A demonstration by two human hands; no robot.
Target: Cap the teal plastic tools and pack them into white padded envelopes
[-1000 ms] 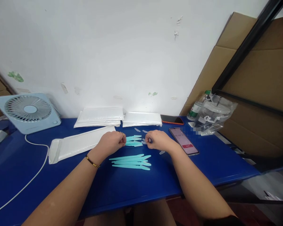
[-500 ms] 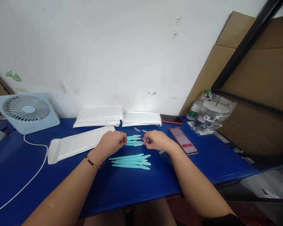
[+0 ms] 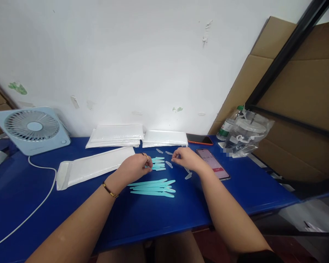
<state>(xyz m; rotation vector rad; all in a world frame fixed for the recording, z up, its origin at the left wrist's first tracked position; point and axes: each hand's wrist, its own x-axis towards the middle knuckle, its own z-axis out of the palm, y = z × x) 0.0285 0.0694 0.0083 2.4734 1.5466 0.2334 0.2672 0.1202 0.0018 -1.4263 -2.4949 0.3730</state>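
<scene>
My left hand (image 3: 134, 167) has its thumb and fingers pinched at turquoise eyebrow razors (image 3: 159, 166), whose blade ends point right. Its fingers cover the handles. My right hand (image 3: 186, 159) hovers just to the right, fingers loosely bent and slightly apart, nothing visible between them. Beside its fingertips lies a clear blade cap (image 3: 169, 164), apart from the razors. Other clear caps lie around it, one (image 3: 159, 151) behind the razors and another (image 3: 188, 176) below the right hand. Closer to me, several turquoise razors (image 3: 152, 188) form a loose fanned pile.
White padded mailers (image 3: 116, 133) are stacked against the wall, with one long mailer (image 3: 90, 168) left of my hand. A lit phone (image 3: 214, 164) and a dark phone (image 3: 199, 138) lie at right. A fan (image 3: 33, 128), bottle (image 3: 227, 128) and bagged cup (image 3: 248, 133) stand at the sides.
My right hand has moved right and away from the razors, and a clear cap now lies loose on the table between the hands. My left hand has shifted slightly right.
</scene>
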